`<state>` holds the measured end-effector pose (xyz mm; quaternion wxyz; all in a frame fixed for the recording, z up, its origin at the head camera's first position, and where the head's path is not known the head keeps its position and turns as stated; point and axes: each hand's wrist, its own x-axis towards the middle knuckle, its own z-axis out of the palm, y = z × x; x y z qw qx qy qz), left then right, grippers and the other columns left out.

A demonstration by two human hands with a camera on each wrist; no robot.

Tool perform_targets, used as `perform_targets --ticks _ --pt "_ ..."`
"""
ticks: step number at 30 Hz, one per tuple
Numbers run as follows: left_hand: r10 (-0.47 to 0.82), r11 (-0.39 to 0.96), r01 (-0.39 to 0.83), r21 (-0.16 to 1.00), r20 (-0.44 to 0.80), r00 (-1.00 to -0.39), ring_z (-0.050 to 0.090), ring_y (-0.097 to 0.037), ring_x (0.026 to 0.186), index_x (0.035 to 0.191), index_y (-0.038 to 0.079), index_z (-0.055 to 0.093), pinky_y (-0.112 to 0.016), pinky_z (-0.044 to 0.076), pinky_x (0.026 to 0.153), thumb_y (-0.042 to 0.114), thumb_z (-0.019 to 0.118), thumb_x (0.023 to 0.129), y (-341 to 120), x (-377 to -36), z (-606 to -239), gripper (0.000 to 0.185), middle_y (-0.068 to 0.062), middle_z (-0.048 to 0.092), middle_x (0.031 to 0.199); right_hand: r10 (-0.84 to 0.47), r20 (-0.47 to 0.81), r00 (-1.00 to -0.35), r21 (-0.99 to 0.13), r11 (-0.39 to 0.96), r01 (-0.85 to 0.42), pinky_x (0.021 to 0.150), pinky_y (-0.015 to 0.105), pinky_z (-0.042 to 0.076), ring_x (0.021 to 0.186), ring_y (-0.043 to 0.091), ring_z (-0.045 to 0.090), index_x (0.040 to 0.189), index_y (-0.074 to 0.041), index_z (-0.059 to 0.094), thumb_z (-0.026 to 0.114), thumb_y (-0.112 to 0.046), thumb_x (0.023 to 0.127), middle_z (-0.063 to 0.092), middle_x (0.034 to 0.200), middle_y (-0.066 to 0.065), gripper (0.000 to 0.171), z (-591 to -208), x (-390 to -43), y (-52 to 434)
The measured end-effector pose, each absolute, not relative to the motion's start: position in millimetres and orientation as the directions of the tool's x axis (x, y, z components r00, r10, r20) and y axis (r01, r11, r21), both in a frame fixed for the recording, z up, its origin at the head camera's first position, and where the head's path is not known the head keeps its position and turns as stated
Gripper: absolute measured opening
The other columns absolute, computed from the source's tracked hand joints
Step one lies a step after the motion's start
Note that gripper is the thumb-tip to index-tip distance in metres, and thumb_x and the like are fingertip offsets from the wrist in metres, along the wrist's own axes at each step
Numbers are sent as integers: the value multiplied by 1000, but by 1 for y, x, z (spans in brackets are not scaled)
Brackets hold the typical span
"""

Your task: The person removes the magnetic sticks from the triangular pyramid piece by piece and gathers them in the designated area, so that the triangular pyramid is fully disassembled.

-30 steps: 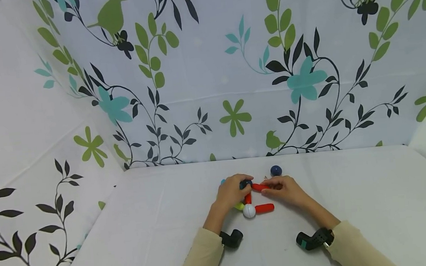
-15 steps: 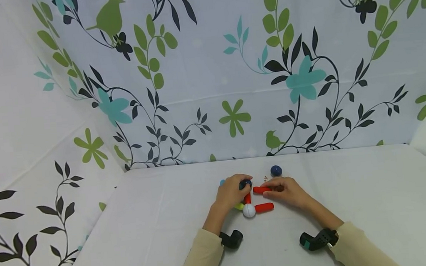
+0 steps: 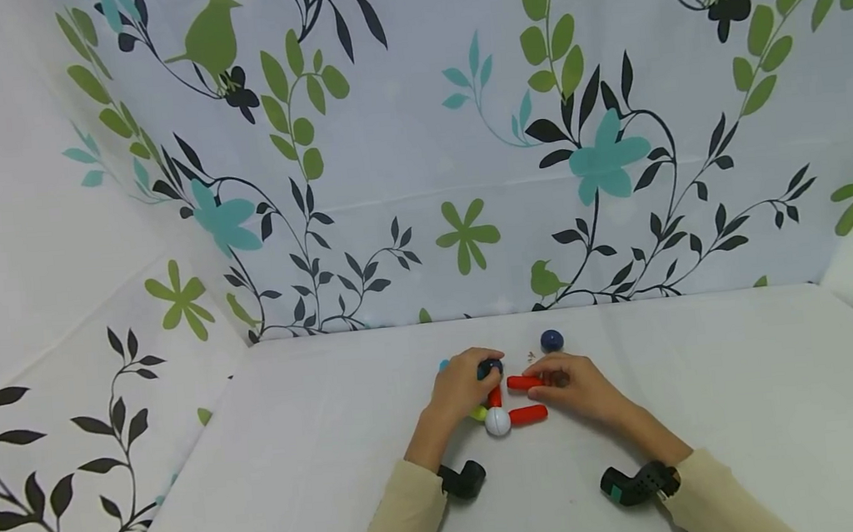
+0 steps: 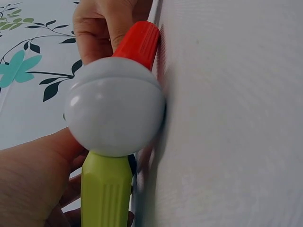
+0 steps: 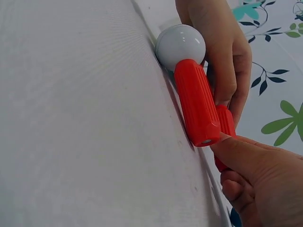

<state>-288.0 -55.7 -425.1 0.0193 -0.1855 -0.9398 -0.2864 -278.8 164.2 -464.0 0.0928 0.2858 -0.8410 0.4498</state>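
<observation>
On the left, our left hand (image 3: 460, 387) is curled over a dark ball (image 3: 490, 369), and its fingers hold that ball from above. Just under it a short red stick (image 3: 495, 397) runs down to a white ball (image 3: 497, 421). A yellow-green stick (image 3: 479, 414) pokes out to the left of the white ball, half hidden under our hand. All of this sits in the middle of the white table (image 3: 300, 476).

A second red stick (image 3: 528, 414) lies to the right of the white ball and touches it. A little farther back, our right hand (image 3: 571, 384) pinches one end of a third red stick (image 3: 522, 382). Its free end points at the dark ball, with a small gap between them.

Far back and to the right, a blue ball (image 3: 551, 340) sits alone.

We think these pieces are hard, smooth plastic and very light. The balls are round and shiny, so they could roll or slip away. The sticks have little ribs, so they should be easy to hold by the middle or the end. The joined pieces could pull apart if we tug, so we hold the ball still.
</observation>
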Motion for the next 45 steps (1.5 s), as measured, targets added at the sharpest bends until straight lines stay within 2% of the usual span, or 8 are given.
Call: perform_targets --ticks 9,16,23,30,37,45 --pt "339 762 360 539 141 -930 58 -24 119 125 18 67 -46 48 98 21 60 96 -57 -290 -428 30 -6 62 130 -418 382 -824 -681 476 -557 69 20 50 76 7 55 108 -6 72 78 -9 81 66 91 0 28 -451 -280 166" --pt "343 758 364 540 145 -928 58 -24 118 124 18 67 -46 48 97 22 61 96 -56 -290 -425 30 -5 63 130 -379 437 -816 -665 474 -577 72 21 53 79 9 58 107 -6 72 78 -6 81 68 94 2 27 -453 -282 175" --pt "341 759 363 541 144 -929 59 -24 116 124 18 68 -45 49 96 21 61 96 -55 -290 -427 29 -5 63 129 -311 421 -852 -708 475 -523 75 21 53 85 18 61 112 -4 70 75 -5 84 65 98 8 28 -449 -283 187" --pt "350 759 373 533 149 -925 59 -24 117 124 17 67 -44 48 98 21 60 96 -57 -289 -426 29 -6 63 129 -245 405 -881 -755 453 -474 77 18 53 87 16 61 114 -2 68 73 -8 87 66 104 12 29 -449 -286 192" --pt "358 745 386 544 161 -920 58 -24 118 124 15 67 -45 48 97 19 60 96 -60 -289 -425 29 -7 63 130 -180 399 -899 -793 424 -437 78 15 51 91 20 64 119 2 65 71 -6 88 66 108 18 33 -453 -291 198" --pt "363 731 396 556 174 -915 59 -25 117 123 14 68 -45 48 97 18 59 96 -57 -288 -425 29 -8 63 129 -128 404 -906 -793 445 -416 76 13 50 87 4 61 120 4 64 69 -7 90 66 108 20 32 -450 -292 210"
